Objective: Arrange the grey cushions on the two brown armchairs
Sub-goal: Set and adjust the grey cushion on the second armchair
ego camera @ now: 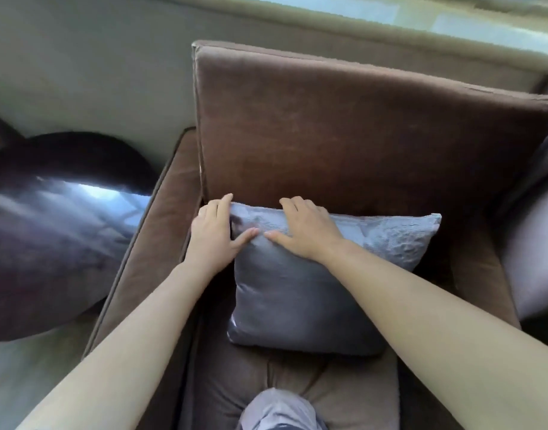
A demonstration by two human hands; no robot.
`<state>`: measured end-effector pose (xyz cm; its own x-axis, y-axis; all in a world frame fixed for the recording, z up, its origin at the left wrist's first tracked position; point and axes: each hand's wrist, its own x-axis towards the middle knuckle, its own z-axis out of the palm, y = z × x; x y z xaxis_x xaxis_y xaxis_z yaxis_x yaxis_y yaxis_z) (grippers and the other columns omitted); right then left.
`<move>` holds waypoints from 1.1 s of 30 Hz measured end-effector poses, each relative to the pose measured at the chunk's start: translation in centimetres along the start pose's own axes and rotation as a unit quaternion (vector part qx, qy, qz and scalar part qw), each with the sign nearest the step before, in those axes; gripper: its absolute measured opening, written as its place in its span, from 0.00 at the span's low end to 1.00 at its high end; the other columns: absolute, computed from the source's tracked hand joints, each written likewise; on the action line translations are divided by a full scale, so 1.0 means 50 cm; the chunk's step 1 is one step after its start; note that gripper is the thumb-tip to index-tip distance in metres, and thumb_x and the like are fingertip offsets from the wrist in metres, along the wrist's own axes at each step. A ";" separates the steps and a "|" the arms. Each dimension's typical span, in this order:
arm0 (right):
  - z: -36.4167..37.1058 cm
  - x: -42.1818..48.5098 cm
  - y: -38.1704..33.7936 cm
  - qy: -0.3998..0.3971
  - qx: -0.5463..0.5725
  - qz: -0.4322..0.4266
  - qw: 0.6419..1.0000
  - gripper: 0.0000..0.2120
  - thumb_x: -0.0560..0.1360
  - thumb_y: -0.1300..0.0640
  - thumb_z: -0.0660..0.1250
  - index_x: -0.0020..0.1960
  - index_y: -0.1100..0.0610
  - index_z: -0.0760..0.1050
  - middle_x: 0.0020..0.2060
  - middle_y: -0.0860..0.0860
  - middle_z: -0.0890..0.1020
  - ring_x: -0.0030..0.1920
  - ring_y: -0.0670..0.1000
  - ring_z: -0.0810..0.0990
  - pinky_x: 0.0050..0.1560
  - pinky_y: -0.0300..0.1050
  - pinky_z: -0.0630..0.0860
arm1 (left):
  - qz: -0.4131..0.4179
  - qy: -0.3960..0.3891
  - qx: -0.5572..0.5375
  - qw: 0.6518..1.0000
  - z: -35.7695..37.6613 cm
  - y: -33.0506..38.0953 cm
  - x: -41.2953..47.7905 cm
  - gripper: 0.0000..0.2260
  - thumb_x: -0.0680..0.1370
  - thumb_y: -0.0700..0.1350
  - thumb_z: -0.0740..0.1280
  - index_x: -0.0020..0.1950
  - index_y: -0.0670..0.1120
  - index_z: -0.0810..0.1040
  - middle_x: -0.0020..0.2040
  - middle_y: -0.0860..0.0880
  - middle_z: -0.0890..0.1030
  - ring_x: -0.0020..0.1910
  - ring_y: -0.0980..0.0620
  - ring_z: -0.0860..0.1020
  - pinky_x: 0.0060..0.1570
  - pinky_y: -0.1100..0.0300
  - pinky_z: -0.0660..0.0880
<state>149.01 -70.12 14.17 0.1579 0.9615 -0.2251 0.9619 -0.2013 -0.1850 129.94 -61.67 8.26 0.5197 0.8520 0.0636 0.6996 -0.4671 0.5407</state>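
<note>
I'm looking down at the grey cushion, and it's sitting on the seat of the brown armchair, leaning back with its top edge resting against the backrest. It's roughly square, so I can't name a clear long axis; its top edge is running from about 9 o'clock across to 3 o'clock, rising slightly to the left, and its lower edge is lying toward 6 o'clock on the seat pad. The smooth shiny face is pointing up at me, and the upper right corner is showing a crinkled texture.

My left hand is wrapping the upper left corner of the cushion, at 10 o'clock on it: fingers curling over the top edge, thumb pressing on the front face, so it's gripping that corner. My right hand is lying just beside it, at about 11 o'clock on the cushion, palm down, fingers spread and hooking over the top edge, thumb stretching left until it is nearly meeting the left thumb. It's pressing on the fabric, but I can't tell whether it's truly clamping it.

At 9 o'clock from the armchair, a dark rounded shape is sitting blurred. At 6 o'clock, a knee in grey fabric is pushing into the seat pad.
</note>
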 end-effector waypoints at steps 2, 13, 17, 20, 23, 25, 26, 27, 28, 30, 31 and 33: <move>0.013 0.017 -0.019 -0.013 -0.020 -0.013 1.000 0.34 0.75 0.31 0.56 0.69 0.55 0.65 0.62 0.53 0.74 0.62 0.57 0.73 0.60 0.58 0.71 | -0.114 -0.022 -0.233 0.965 0.025 -0.008 -0.023 0.42 0.73 0.61 0.72 0.79 0.45 0.57 0.70 0.48 0.72 0.67 0.50 0.72 0.69 0.50 0.70; 0.060 0.062 -0.012 0.070 -0.074 -0.004 0.995 0.21 0.79 0.36 0.55 0.51 0.55 0.70 0.48 0.52 0.79 0.49 0.56 0.77 0.46 0.52 0.67 | -0.166 0.021 -0.445 0.880 0.176 0.000 -0.079 0.37 0.72 0.67 0.71 0.76 0.59 0.61 0.70 0.63 0.72 0.68 0.62 0.73 0.63 0.64 0.74; 0.074 0.072 0.001 0.102 -0.020 0.004 0.995 0.19 0.78 0.38 0.58 0.44 0.53 0.64 0.43 0.51 0.77 0.46 0.57 0.76 0.45 0.52 0.64 | -0.207 -0.008 -0.419 0.884 0.225 -0.029 -0.145 0.41 0.68 0.70 0.72 0.75 0.60 0.60 0.65 0.71 0.73 0.63 0.67 0.75 0.59 0.62 0.74; 0.085 0.087 0.010 0.111 0.014 0.008 0.994 0.19 0.78 0.39 0.59 0.42 0.53 0.63 0.39 0.49 0.72 0.45 0.57 0.76 0.45 0.51 0.63 | -0.244 -0.051 -0.394 0.885 0.263 -0.054 -0.196 0.41 0.65 0.74 0.69 0.72 0.61 0.60 0.60 0.74 0.74 0.59 0.69 0.76 0.55 0.63 0.73; 0.098 0.100 0.021 0.127 0.037 0.010 0.991 0.19 0.78 0.39 0.61 0.40 0.53 0.62 0.36 0.46 0.70 0.41 0.56 0.74 0.43 0.50 0.62 | -0.275 -0.107 -0.368 0.882 0.294 -0.076 -0.239 0.41 0.66 0.70 0.70 0.74 0.59 0.60 0.63 0.64 0.76 0.62 0.58 0.77 0.55 0.60 0.72; 0.105 0.104 0.028 0.135 0.051 0.011 0.989 0.19 0.77 0.38 0.61 0.39 0.52 0.61 0.34 0.43 0.67 0.38 0.53 0.69 0.43 0.49 0.59 | -0.270 -0.148 -0.352 0.884 0.305 -0.095 -0.264 0.39 0.67 0.68 0.69 0.74 0.58 0.61 0.66 0.59 0.75 0.63 0.56 0.76 0.57 0.59 0.71; 0.107 0.105 0.030 0.140 0.059 0.012 0.988 0.20 0.77 0.38 0.61 0.39 0.52 0.61 0.32 0.42 0.65 0.37 0.51 0.67 0.43 0.48 0.58 | -0.263 -0.171 -0.343 0.885 0.308 -0.105 -0.277 0.37 0.68 0.67 0.69 0.73 0.58 0.62 0.67 0.58 0.74 0.63 0.57 0.75 0.57 0.60 0.70; 0.108 0.106 0.030 0.144 0.066 0.016 0.987 0.20 0.76 0.38 0.61 0.38 0.51 0.61 0.31 0.42 0.64 0.36 0.51 0.66 0.43 0.48 0.58 | -0.259 -0.192 -0.332 0.886 0.309 -0.115 -0.291 0.36 0.68 0.65 0.69 0.73 0.58 0.62 0.67 0.57 0.74 0.64 0.58 0.74 0.58 0.61 0.69; 0.108 0.107 0.031 0.147 0.071 0.020 0.986 0.20 0.76 0.38 0.61 0.38 0.51 0.61 0.30 0.42 0.63 0.36 0.51 0.66 0.43 0.48 0.58 | -0.262 -0.204 -0.325 0.886 0.312 -0.124 -0.306 0.35 0.69 0.64 0.69 0.73 0.57 0.63 0.67 0.57 0.74 0.64 0.58 0.74 0.58 0.62 0.68; 0.109 0.109 0.031 0.149 0.073 0.023 0.986 0.19 0.76 0.38 0.61 0.38 0.51 0.61 0.30 0.42 0.63 0.36 0.51 0.66 0.43 0.48 0.58 | -0.293 -0.199 -0.320 0.879 0.323 -0.135 -0.333 0.34 0.69 0.62 0.71 0.71 0.53 0.65 0.63 0.56 0.74 0.63 0.56 0.75 0.57 0.63 0.68; 0.109 0.109 0.031 0.147 0.072 0.025 0.986 0.19 0.76 0.38 0.60 0.39 0.52 0.61 0.31 0.42 0.64 0.36 0.51 0.66 0.43 0.48 0.58 | -0.314 -0.191 -0.319 0.873 0.329 -0.133 -0.342 0.32 0.69 0.61 0.71 0.69 0.52 0.66 0.62 0.54 0.75 0.62 0.53 0.76 0.56 0.61 0.69; 0.109 0.108 0.031 0.144 0.070 0.025 0.987 0.19 0.76 0.38 0.60 0.39 0.52 0.61 0.31 0.42 0.63 0.37 0.50 0.66 0.43 0.48 0.58 | -0.351 -0.189 -0.315 0.861 0.339 -0.120 -0.350 0.30 0.68 0.64 0.70 0.63 0.53 0.65 0.58 0.51 0.78 0.58 0.49 0.78 0.53 0.58 0.70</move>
<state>150.16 -66.25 7.44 0.2805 0.9590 0.0399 0.9140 -0.2542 -0.3163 124.95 -77.78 -10.31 0.2836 0.6784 -0.6777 0.5634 0.4540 0.6902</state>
